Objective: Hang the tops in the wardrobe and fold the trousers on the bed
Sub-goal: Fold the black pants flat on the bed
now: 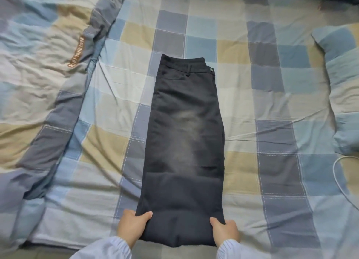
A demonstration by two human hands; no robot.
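We reach both arms forward from the bottom of the view, pale striped sleeves (108,248) gathered at the wrists, and set a hand on each side of the near end of the trousers (184,134). Our left hand (132,226) sits at the left edge of the cloth, thumb lying across the top of the fabric and pointing inward, the other fingers tucked beneath the edge so that the hand grips that corner. Our right hand (226,230) mirrors it at the right edge, thumb on top and angled inward, fingers curled under the cloth and holding it. How far the hidden fingers close underneath we cannot tell. The trousers are dark, almost black, with a faded pale patch near their middle; they lie lengthwise on the bed, legs laid one over the other into a single long strip, the waistband with its belt loop and button at the far end and the near end thicker, with a crease running across above our hands. Under them spreads a checked sheet (272,103) in blue, grey, beige and white squares. A rumpled duvet (44,68) in the same check is bunched along the left, a matching pillow (342,87) lies at the right, and a thin white cable (337,173) curves beside it near the right edge.
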